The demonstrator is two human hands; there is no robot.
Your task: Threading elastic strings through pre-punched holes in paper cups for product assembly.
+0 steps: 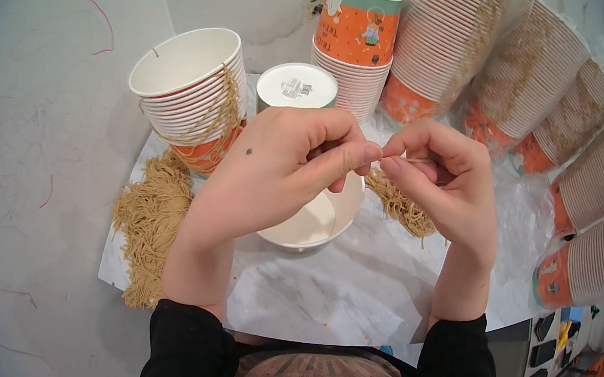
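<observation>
My left hand (282,166) and my right hand (448,175) meet at the fingertips, both pinched. A thin piece of tan twine (417,160) shows at the right fingertips and runs between the two pinches; most of it is hidden by fingers. Below them an open white paper bucket (316,226) stands on the table, partly covered by my left hand. Just beyond my right hand lies a loose bundle of tan twine (404,208). A larger heap of cut twine (150,236) lies beside my left forearm.
Nested paper buckets (187,70) with twine draped over them lean at the left. An upside-down bucket (298,86) and a taller stack (356,33) stand behind my hands. Several plastic-wrapped bucket stacks (530,74) line the right. Small dark items (543,353) lie at the lower right.
</observation>
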